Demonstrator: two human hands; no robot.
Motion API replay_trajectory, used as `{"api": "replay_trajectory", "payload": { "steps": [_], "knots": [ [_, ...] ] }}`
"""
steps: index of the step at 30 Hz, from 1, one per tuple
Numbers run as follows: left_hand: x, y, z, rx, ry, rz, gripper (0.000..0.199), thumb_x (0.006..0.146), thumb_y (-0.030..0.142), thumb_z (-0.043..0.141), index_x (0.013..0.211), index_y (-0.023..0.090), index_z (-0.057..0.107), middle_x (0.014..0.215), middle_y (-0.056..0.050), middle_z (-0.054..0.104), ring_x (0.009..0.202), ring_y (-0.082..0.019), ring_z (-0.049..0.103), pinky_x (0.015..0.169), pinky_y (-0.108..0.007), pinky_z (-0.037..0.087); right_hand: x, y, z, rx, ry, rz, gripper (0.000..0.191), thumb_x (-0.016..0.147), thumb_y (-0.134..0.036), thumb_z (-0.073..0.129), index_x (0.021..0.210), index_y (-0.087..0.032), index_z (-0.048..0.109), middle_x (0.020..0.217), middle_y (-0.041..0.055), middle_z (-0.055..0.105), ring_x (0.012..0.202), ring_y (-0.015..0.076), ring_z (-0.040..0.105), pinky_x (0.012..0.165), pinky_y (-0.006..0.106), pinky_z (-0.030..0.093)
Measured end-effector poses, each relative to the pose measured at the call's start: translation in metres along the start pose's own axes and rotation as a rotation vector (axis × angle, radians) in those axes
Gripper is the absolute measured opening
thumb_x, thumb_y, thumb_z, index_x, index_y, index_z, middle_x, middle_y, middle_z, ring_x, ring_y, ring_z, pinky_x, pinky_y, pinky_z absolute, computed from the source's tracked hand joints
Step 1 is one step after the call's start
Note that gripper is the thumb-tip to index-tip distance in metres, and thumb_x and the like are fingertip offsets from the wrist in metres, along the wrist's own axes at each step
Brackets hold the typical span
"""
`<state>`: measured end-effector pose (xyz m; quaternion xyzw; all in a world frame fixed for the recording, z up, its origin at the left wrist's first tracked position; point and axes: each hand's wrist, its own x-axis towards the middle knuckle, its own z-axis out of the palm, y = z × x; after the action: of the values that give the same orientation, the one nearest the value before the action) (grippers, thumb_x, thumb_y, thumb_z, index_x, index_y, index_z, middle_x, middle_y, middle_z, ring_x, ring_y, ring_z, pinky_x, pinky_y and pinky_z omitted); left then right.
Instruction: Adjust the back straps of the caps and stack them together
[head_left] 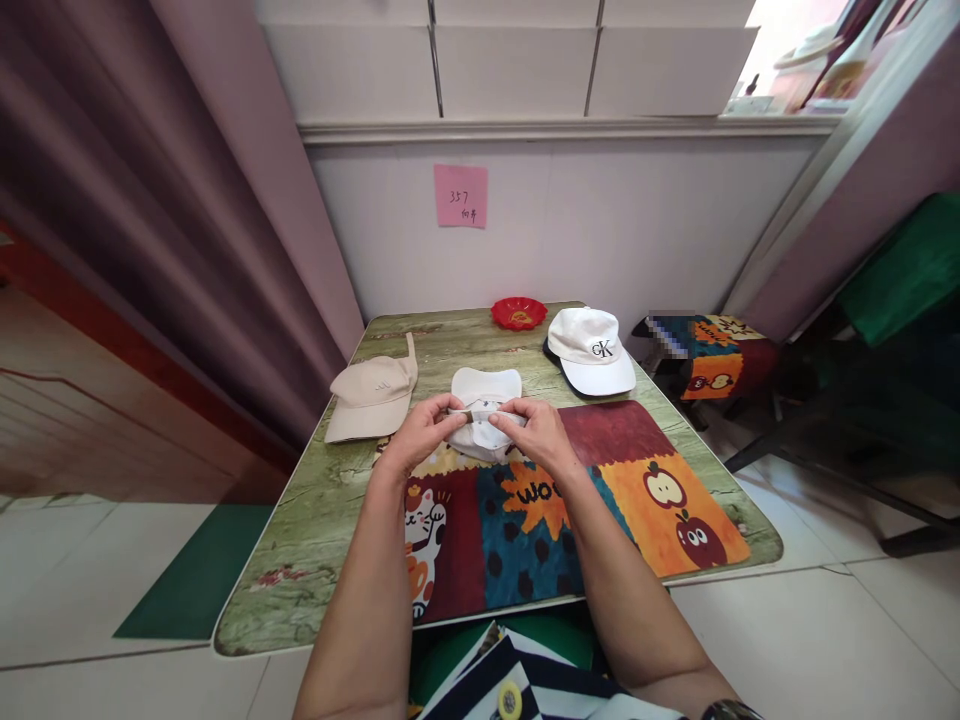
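"So, what do the hands have between them?"

"A small white fabric cap with a rounded brim point(482, 440), right in the middle, at the far edge of the mat. Its brim points away from the person, and its crown is on the near side."

"How is each grip?"

"Both are pinched on it. The left hand point(427, 430) has thumb and fingers on the cap's left side, where a little dark strip shows by the thumb; it's too small to make out. The right hand point(536, 432) pinches the opposite side the same way. Whether the cap rests or is slightly raised, I can't tell."

"And around it?"

"Under the forearms lies the colourful patchwork-print mat point(459, 535), with a cartoon cat, apples and the word 'WOW' partly covered. To the left sits a plain beige cap point(375, 393), brim toward the person, a strap sticking up. To the right is a white cap with dark 'CK' lettering point(583, 338), a dark edge showing beneath it."

"Farther back?"

"A red scalloped dish point(519, 313), near the far edge of the green wood-grain surface point(296, 575). Beyond that, a pink paper note with handwriting point(460, 197) is on the pale wall point(600, 220)."
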<state>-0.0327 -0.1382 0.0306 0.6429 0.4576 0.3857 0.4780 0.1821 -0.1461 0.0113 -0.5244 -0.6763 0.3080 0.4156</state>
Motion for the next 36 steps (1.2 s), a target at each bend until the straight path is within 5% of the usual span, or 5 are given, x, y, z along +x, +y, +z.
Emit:
{"api": "replay_trajectory", "payload": {
  "steps": [6, 13, 22, 30, 36],
  "knots": [
    [-0.001, 0.004, 0.000, 0.045, 0.068, 0.004, 0.025, 0.074, 0.043, 0.072, 0.078, 0.018, 0.068, 0.065, 0.002, 0.056, 0.057, -0.012, 0.045, 0.054, -0.022, 0.033, -0.001, 0.001, 0.000, -0.072, 0.059, -0.145, 0.017, 0.086, -0.037, 0.064, 0.084, -0.025, 0.075, 0.090, 0.0028, 0.076, 0.087, 0.0214, 0.068, 0.082, 0.031, 0.046],
    [-0.002, -0.028, -0.025, 0.265, 0.534, -0.028, 0.028, 0.080, 0.040, 0.063, 0.098, 0.020, 0.071, 0.070, -0.001, 0.061, 0.057, -0.017, 0.052, 0.059, -0.028, 0.045, 0.007, 0.038, -0.022, 0.074, 0.215, -0.030, 0.032, 0.094, -0.031, 0.046, 0.108, -0.021, 0.073, 0.103, 0.0073, 0.075, 0.098, 0.0229, 0.068, 0.089, 0.035, 0.050],
    [0.007, -0.055, -0.017, 0.562, 0.204, 0.144, 0.041, 0.073, 0.012, 0.054, 0.108, 0.023, 0.073, 0.147, -0.011, 0.049, 0.140, -0.031, 0.042, 0.117, -0.049, 0.030, 0.003, 0.072, -0.007, -0.374, -0.029, -0.138, 0.054, 0.074, 0.000, 0.055, 0.117, -0.028, 0.072, 0.144, 0.0099, 0.053, 0.135, 0.0289, 0.047, 0.112, 0.050, 0.033],
    [0.009, -0.008, -0.022, -0.278, 0.098, 0.126, 0.035, 0.076, 0.029, 0.076, 0.109, 0.018, 0.073, 0.105, -0.011, 0.076, 0.105, -0.029, 0.068, 0.096, -0.040, 0.051, 0.026, 0.024, -0.040, 0.340, -0.120, -0.164, 0.018, 0.085, -0.034, 0.065, 0.090, -0.021, 0.076, 0.101, 0.0052, 0.074, 0.094, 0.0221, 0.067, 0.083, 0.034, 0.052],
    [0.015, 0.000, -0.018, -0.928, 0.313, 0.115, 0.021, 0.076, 0.013, 0.069, 0.096, 0.013, 0.075, 0.092, -0.008, 0.079, 0.088, -0.021, 0.074, 0.088, -0.030, 0.056, 0.032, 0.005, -0.034, 1.087, -0.229, 0.161, 0.022, 0.081, -0.034, 0.072, 0.094, -0.017, 0.073, 0.084, 0.0023, 0.076, 0.074, 0.0167, 0.068, 0.071, 0.027, 0.054]
  ]
}}
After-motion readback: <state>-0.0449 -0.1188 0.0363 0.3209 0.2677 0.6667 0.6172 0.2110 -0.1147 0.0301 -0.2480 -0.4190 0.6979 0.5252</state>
